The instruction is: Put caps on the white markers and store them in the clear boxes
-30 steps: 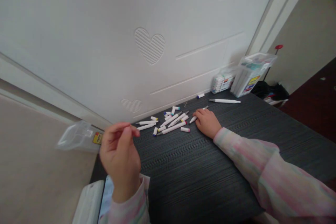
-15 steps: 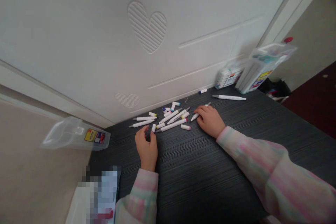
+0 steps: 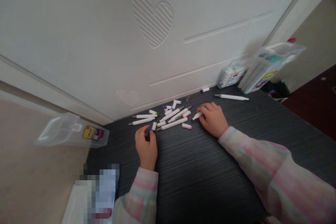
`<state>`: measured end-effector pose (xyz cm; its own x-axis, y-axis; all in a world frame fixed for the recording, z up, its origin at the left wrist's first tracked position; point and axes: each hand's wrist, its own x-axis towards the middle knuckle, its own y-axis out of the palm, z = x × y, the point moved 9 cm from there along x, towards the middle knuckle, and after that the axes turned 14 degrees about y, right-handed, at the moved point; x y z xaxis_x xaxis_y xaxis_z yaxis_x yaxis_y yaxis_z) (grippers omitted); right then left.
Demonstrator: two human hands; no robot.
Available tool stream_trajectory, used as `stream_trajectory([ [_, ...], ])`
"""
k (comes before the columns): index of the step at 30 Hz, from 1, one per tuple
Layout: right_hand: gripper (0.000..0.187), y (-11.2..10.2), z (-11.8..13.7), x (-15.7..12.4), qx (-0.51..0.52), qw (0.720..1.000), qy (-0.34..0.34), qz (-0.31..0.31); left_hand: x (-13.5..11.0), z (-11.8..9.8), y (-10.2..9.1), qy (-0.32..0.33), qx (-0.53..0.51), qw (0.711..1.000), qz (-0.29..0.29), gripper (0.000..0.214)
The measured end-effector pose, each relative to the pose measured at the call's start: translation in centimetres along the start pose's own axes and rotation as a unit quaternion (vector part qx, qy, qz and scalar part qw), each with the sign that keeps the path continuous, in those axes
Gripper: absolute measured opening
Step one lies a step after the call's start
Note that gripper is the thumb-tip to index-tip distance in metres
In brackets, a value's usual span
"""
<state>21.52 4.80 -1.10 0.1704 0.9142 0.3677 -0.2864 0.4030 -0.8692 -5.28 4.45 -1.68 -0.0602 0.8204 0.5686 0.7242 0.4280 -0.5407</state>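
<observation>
Several white markers and loose coloured caps point(image 3: 172, 115) lie scattered on a dark wood-grain table point(image 3: 210, 168) near a white door. My left hand point(image 3: 146, 146) rests on the table with thumb and fingers pinched at a small white cap with a dark end point(image 3: 153, 126). My right hand point(image 3: 212, 118) lies curled on the table at the right of the pile, its fingers closed round a white marker point(image 3: 197, 115) whose tip sticks out to the left. Both arms wear pastel striped sleeves.
One marker point(image 3: 232, 97) and a blue-ended cap point(image 3: 204, 90) lie apart at the back right. Clear marker boxes point(image 3: 265, 66) stand at the back right corner, and an empty clear case point(image 3: 72, 131) hangs off the table's left edge. A white door point(image 3: 152, 24) with embossed hearts backs the table.
My left hand came down from the air to the table and pinched at a cap by the pile. My right hand stayed on its marker. The view shifted slightly.
</observation>
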Motion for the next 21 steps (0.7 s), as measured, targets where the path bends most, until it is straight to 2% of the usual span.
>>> stream_trajectory([
  [7,0.019,-3.8,2.1,-2.0,0.099,0.980,-0.112,-0.132,-0.1,-0.1,-0.4,-0.023,-0.074,0.997,-0.025,0.015],
  [10,0.018,-4.8,3.7,-3.5,0.141,0.961,-0.180,-0.155,-0.4,-0.6,-0.1,-0.043,-0.144,0.989,-0.013,0.014],
  [12,0.018,-5.2,4.9,-4.5,0.167,0.948,-0.221,-0.155,-0.8,-1.1,0.7,-0.065,-0.207,0.976,0.018,0.012],
  [14,0.019,-5.4,6.1,-5.5,0.192,0.936,-0.257,-0.147,-1.5,-1.7,2.1,-0.100,-0.278,0.953,0.065,0.011],
  [16,0.020,-5.5,7.3,-6.6,0.218,0.923,-0.287,-0.134,-2.6,-2.4,3.6,-0.142,-0.351,0.918,0.117,0.015],
  [21,0.012,-5.0,9.5,-8.4,0.271,0.902,-0.324,-0.089,-5.2,-4.4,6.7,-0.246,-0.506,0.799,0.214,0.039],
])
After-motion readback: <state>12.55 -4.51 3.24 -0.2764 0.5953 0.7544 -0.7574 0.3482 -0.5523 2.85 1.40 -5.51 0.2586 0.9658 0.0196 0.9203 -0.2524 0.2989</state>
